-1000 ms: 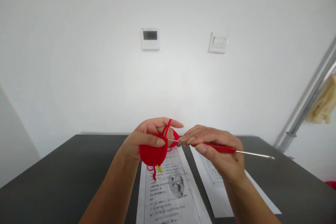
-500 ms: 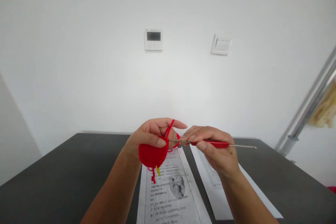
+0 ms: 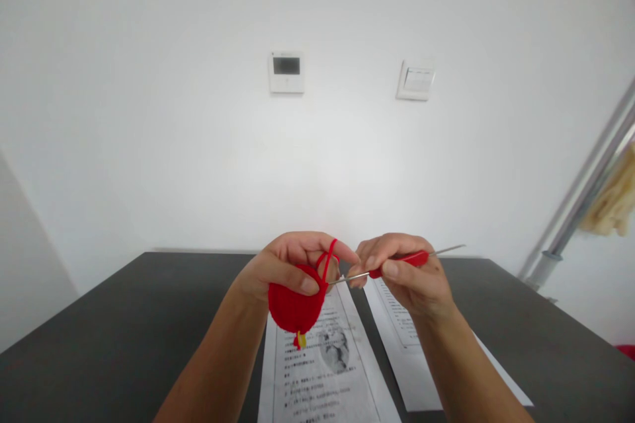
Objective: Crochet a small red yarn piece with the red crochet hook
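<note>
My left hand (image 3: 292,264) pinches a round red crochet piece (image 3: 296,304) between thumb and fingers. Red yarn (image 3: 331,256) loops over its outstretched index finger and runs down to the edge of the piece. A small yellow stitch marker (image 3: 301,340) hangs at the bottom beside a short red tail. My right hand (image 3: 404,271) grips a crochet hook (image 3: 407,262) by its red handle. The hook's metal shaft points left and meets the piece's right edge at the yarn; its tip is hidden there. The other metal end slants up to the right.
Two printed sheets, a left page (image 3: 322,383) with a dark picture and a right page (image 3: 421,383), lie on the dark table (image 3: 99,330) beneath my hands. A white wall with a thermostat (image 3: 286,73) and a switch (image 3: 415,80) rises behind. A metal pole (image 3: 580,211) leans at right.
The crochet piece has shifted slightly right and down. The hook has tilted, its left end lower and its right end higher. My left index finger has bent downward towards my right hand.
</note>
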`<state>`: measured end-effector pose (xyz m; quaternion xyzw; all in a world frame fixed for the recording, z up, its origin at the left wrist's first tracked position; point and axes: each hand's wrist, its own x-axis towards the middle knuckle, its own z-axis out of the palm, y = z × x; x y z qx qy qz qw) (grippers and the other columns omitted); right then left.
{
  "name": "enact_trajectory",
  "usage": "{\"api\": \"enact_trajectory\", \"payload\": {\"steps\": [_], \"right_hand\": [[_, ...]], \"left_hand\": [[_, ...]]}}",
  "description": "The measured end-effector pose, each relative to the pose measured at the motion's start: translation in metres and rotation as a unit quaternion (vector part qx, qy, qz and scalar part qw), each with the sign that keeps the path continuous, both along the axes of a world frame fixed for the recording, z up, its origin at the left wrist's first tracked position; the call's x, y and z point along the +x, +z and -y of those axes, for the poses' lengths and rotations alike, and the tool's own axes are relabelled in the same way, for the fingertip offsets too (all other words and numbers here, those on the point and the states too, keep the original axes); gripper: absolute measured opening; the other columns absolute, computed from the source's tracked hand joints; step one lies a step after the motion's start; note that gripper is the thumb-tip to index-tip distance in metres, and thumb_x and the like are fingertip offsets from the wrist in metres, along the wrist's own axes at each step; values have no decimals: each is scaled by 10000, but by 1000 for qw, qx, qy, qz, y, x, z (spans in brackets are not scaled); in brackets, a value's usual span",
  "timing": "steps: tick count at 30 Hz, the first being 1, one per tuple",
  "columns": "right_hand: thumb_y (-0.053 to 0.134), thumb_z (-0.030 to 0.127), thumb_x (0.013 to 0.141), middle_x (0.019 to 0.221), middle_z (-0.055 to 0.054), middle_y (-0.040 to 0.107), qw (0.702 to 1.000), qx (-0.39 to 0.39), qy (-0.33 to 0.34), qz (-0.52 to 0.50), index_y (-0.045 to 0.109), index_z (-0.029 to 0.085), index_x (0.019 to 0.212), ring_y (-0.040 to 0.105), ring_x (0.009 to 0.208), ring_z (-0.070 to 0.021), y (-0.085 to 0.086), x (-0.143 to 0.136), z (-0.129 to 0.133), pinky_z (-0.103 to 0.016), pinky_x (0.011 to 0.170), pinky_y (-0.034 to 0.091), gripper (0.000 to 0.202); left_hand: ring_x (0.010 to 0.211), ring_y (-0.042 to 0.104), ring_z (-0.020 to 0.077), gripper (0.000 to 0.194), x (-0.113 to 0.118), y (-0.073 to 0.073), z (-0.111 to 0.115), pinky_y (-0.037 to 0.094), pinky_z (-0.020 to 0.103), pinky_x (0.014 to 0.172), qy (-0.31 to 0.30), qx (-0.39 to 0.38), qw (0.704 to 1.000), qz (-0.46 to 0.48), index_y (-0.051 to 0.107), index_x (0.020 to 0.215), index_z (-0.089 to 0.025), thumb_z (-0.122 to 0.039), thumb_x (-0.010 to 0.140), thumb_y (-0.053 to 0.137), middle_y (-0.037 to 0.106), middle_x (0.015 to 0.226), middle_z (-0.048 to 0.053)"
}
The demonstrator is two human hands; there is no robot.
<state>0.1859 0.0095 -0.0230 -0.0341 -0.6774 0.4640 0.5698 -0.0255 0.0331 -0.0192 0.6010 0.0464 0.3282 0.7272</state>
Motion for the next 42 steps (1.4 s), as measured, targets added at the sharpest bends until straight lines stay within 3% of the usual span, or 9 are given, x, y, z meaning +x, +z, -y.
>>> {"api": "enact_trajectory", "payload": {"steps": [4, 7, 11, 16, 22, 28, 32, 38, 42], "right_hand": [[825, 329, 878, 799, -58, 847, 1000, -12, -7, 28, 856, 231, 896, 777, 676, -188, 1, 6, -1, -312, 646, 641, 104], [812, 288, 897, 846, -69, 853, 996, 41, -54, 55, 858, 236, 931, 796, 770, -205, 3, 13, 1, -341, 715, 651, 77], [798, 275, 914, 863, -71, 855, 990, 113, -58, 58, 857, 248, 979, 801, 827, -210, 5, 18, 2, -354, 767, 648, 92], [792, 278, 919, 888, -74, 858, 990, 121, -45, 53, 856, 257, 991, 798, 829, -204, 6, 19, 2, -348, 764, 646, 98], [830, 315, 871, 804, -65, 847, 999, 30, -7, 13, 860, 228, 898, 782, 731, -187, 2, 18, 0, -308, 702, 629, 96], [879, 359, 797, 688, -54, 818, 993, -117, -11, -14, 823, 193, 763, 739, 572, -163, 1, 7, -3, -257, 576, 605, 179], [882, 359, 791, 704, -53, 821, 992, -120, -41, -27, 825, 201, 772, 750, 599, -171, 3, 1, -2, -274, 593, 629, 169], [863, 352, 831, 738, -37, 823, 994, -95, -31, -35, 834, 228, 819, 754, 636, -159, 1, -8, 0, -257, 607, 629, 128], [872, 368, 825, 735, -22, 819, 995, -89, -24, -39, 836, 246, 835, 735, 612, -136, -3, -16, -2, -233, 610, 614, 128]], "left_hand": [[502, 442, 104, 377, -1, -3, -5, 307, 241, 514, 10, 7, 1000, -8, 797, 997, -129, -232, 641, 865, 590, 610, -3], [520, 462, 119, 327, 4, -3, -5, 313, 243, 523, 33, -11, 999, 11, 789, 927, -125, -205, 617, 851, 602, 599, 5], [475, 400, 118, 318, 14, 1, -1, 301, 271, 535, 13, -45, 999, 26, 775, 901, -114, -206, 596, 788, 543, 533, -11], [461, 383, 126, 319, 23, -1, 0, 316, 295, 554, -12, -61, 998, 19, 748, 873, -140, -225, 566, 759, 485, 503, -30], [458, 381, 114, 307, 28, -6, 1, 309, 288, 544, -35, -61, 997, 39, 772, 868, -134, -228, 579, 807, 529, 509, -20], [518, 466, 112, 322, 13, -5, -3, 318, 239, 543, 37, -13, 999, 25, 766, 954, -119, -209, 658, 855, 617, 612, 0], [544, 512, 129, 301, 7, 0, -3, 381, 241, 568, 81, 13, 996, 41, 749, 949, -120, -223, 688, 859, 618, 621, -6], [580, 559, 131, 330, 9, 2, 0, 403, 237, 580, 72, 0, 996, 62, 748, 986, -117, -206, 688, 856, 649, 649, 4], [705, 660, 174, 317, 11, 3, 2, 473, 273, 683, 51, -4, 997, 65, 741, 985, -123, -202, 699, 852, 723, 732, 38]]}}
